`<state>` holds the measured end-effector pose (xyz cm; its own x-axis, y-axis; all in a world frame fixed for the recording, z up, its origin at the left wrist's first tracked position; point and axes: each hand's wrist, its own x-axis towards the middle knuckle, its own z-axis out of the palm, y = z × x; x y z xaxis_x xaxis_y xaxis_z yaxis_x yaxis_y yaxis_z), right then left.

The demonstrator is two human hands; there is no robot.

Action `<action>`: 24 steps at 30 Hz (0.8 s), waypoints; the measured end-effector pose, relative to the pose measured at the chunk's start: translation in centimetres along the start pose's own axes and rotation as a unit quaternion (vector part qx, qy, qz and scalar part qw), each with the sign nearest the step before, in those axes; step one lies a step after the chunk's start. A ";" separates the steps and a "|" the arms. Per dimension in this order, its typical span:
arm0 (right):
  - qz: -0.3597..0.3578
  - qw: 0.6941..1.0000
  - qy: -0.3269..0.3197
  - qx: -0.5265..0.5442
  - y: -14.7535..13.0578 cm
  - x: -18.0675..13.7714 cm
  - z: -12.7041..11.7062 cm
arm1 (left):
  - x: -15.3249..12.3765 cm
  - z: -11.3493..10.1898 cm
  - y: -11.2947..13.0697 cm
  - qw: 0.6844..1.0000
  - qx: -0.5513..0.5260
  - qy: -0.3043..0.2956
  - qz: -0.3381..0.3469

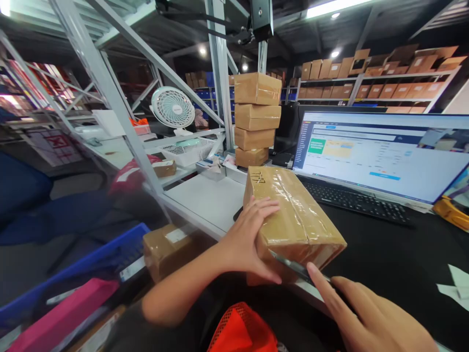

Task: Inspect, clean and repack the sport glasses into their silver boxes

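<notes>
A taped cardboard box (293,205) with handwriting near its far left corner stands at the near edge of the black desk mat. My left hand (251,239) lies spread against the box's left side, fingers reaching over the top edge and thumb low on the near side. In my right hand (366,308) is a utility knife (293,266), its handle wrapped by the fingers with the index finger stretched along it. The knife's tip meets the near side of the box, just under the top edge. Whether the blade has cut the tape I cannot tell.
Behind the box rise several stacked cartons (256,117). To the right stand a monitor (381,151) and a keyboard (355,198). Paper scraps (456,286) lie at the right. A blue crate (120,244) with parcels sits lower left, beside a metal frame post (135,151).
</notes>
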<state>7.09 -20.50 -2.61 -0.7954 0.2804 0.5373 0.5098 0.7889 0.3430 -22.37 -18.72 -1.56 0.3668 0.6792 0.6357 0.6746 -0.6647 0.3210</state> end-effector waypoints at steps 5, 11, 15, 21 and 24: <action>0.010 0.998 0.013 -0.066 -1.1 1.2 -0.6 | 0.0 -0.1 0.1 1.000 0.012 -0.008 -0.004; 0.022 0.994 0.002 -0.109 0.2 -1.4 -1.0 | -0.1 -0.5 0.3 0.998 0.045 -0.033 -0.011; 0.084 0.986 -0.024 -0.142 1.4 -3.5 -1.1 | -0.4 -0.6 0.2 0.997 0.058 -0.045 -0.022; 0.145 0.974 -0.030 -0.169 2.2 -5.0 -0.7 | -0.7 -0.7 0.1 0.996 0.076 -0.050 -0.022; 0.138 0.975 -0.021 -0.171 3.1 -5.5 -0.2 | -0.8 -0.8 0.3 0.995 0.084 -0.049 -0.025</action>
<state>13.10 -19.71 -4.37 -0.6221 0.4843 0.6152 0.7797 0.4542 0.4309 -22.97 -19.65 -1.41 0.3856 0.7429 0.5471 0.7880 -0.5737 0.2237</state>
